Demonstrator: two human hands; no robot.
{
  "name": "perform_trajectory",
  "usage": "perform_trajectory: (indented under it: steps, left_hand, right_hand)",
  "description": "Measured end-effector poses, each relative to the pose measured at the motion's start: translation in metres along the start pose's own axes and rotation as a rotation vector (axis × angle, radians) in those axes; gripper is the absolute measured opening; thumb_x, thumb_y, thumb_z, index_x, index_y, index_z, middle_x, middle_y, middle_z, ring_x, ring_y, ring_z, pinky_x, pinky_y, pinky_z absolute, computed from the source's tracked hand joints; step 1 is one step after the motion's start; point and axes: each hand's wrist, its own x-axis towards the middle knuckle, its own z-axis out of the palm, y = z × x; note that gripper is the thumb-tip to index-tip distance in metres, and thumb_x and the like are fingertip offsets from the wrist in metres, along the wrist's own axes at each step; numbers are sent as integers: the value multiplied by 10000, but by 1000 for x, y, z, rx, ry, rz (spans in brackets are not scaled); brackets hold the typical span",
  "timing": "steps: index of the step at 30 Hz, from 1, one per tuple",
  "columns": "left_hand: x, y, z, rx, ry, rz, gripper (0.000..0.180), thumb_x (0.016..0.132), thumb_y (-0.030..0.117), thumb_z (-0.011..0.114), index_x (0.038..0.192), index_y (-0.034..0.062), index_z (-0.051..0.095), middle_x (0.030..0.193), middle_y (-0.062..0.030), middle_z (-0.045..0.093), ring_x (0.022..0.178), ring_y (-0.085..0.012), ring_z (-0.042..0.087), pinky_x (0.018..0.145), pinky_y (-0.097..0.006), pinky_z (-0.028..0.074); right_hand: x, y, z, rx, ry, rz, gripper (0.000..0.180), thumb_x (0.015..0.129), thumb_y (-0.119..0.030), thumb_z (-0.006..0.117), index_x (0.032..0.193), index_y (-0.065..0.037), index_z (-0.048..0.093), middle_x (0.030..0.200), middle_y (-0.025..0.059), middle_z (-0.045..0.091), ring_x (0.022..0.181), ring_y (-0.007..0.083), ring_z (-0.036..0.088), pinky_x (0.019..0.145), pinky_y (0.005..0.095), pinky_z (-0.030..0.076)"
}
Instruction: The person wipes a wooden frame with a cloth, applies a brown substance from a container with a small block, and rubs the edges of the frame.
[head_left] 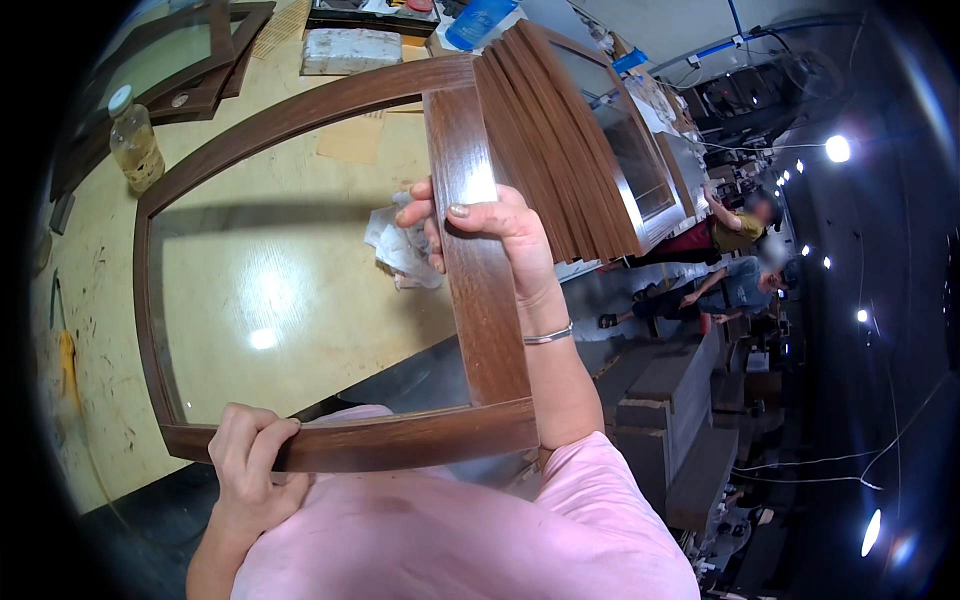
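A dark brown wooden frame, like a cabinet door, is held tilted above the table. Its opening shows the tabletop; whether a glass pane fills it I cannot tell for sure. My right hand is closed around the right-hand bar, thumb on top and fingers curled underneath. Near those fingertips is a crumpled white tissue or cloth; whether they hold it I cannot tell. My left hand grips the near bar by its left end, fingers over the top edge.
The pale, stained worktable carries a capped bottle of yellowish liquid, more brown frames, a wrapped white block and a yellow-handled tool. A stack of brown frames stands right. Two people are farther off.
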Motion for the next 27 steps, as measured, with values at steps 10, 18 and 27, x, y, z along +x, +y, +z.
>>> perform_trajectory:
  steps: [10, 18, 27]
  left_hand:
    - [-4, -9, -3, -9, -104, -4, 449, 451, 11, 693, 897, 33, 649, 833, -101, 588, 737, -307, 582, 596, -385, 479]
    - [25, -45, -9, 69, -309, 45, 373, 517, -6, 704, 874, 72, 629, 855, -103, 585, 815, -343, 584, 663, -436, 485]
    - [5, -111, -25, 79, -407, 179, 357, 522, -96, 623, 851, 40, 585, 866, -135, 548, 833, -360, 546, 697, -450, 449]
  right_hand:
    - [-30, 42, -34, 59, 133, -6, 452, 796, -68, 646, 1210, 97, 570, 1044, 262, 676, 754, 208, 656, 596, 323, 562]
    - [-57, 103, -51, 187, 336, -144, 420, 744, -56, 613, 1153, 37, 596, 980, 189, 717, 704, 164, 649, 620, 289, 554]
    - [-62, 211, -32, 419, 428, -205, 386, 839, 4, 564, 1223, 37, 556, 1069, 154, 690, 712, 143, 635, 616, 279, 537]
